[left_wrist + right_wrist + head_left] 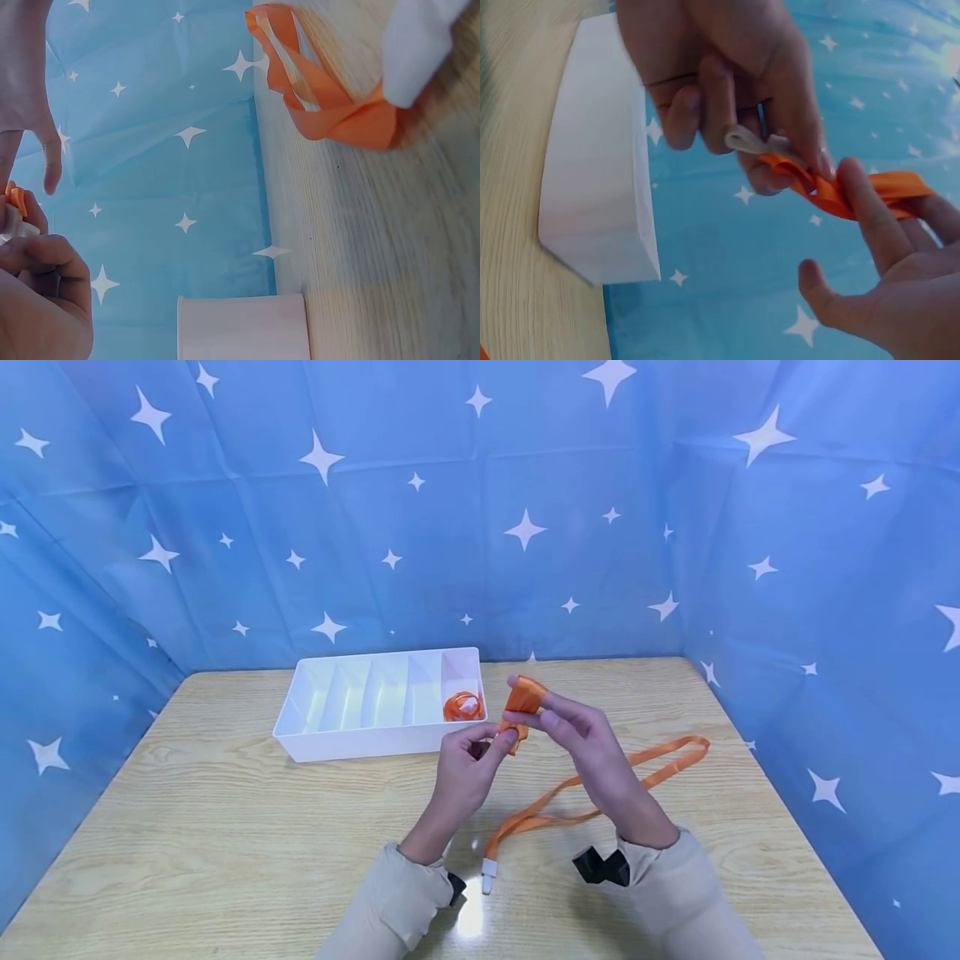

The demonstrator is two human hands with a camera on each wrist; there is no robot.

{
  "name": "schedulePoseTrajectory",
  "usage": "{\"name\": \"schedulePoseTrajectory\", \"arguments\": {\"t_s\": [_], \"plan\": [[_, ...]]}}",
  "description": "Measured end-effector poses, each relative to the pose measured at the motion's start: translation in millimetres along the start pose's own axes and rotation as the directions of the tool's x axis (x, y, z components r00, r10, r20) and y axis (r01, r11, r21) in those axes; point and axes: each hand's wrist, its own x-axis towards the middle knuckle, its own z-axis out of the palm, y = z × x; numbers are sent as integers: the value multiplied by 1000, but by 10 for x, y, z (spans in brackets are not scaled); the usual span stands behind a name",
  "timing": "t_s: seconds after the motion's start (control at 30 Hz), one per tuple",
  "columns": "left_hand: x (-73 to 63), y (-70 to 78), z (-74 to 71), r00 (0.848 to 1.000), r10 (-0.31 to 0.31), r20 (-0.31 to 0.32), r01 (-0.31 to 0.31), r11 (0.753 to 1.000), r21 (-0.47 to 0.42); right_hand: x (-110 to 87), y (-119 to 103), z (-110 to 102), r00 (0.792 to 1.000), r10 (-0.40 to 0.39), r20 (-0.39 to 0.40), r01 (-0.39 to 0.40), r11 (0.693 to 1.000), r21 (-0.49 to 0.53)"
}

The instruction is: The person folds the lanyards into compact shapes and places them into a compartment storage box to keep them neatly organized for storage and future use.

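An orange lanyard [522,696] is gathered into a flat folded bundle between the two hands, above the table. My left hand [467,774] pinches its lower end between thumb and fingers; a whitish end piece [744,140] shows at this grip in the right wrist view. My right hand [600,760] has the strap around its fingers, with one finger in front of the band and its thumb held apart. A second orange lanyard [536,814] lies in a long loop on the table below, its white clip [488,875] toward the front.
Behind the hands stands a white divided tray [360,745]. Its rightmost compartment contains a coiled orange lanyard [463,707]. The wooden table [247,852] ends at a blue star-patterned curtain [420,527] at the back and sides.
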Motion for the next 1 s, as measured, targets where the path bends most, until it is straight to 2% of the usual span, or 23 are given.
{"name": "schedulePoseTrajectory", "arguments": {"t_s": [0.2,0.3,0.43,0.53,0.67,1.0], "plan": [[11,18,-8,1000,-29,3,29,1000,-3,-32,57,24,994,-97,54,98,995,-16],[15,22,-15,999,-48,0,48,999,-2,-40,99,45,988,-145,46,148,985,-91],[24,22,-28,998,-64,3,64,998,-6,-51,138,67,980,-200,16,196,941,-275],[29,31,-43,998,-66,16,66,998,-8,-53,173,71,964,-267,11,252,896,-365],[37,57,-66,998,-62,32,62,998,-2,-50,213,75,940,-340,33,320,846,-427],[54,133,-92,993,-106,57,106,994,-4,-61,280,97,910,-405,84,391,777,-493]]}}
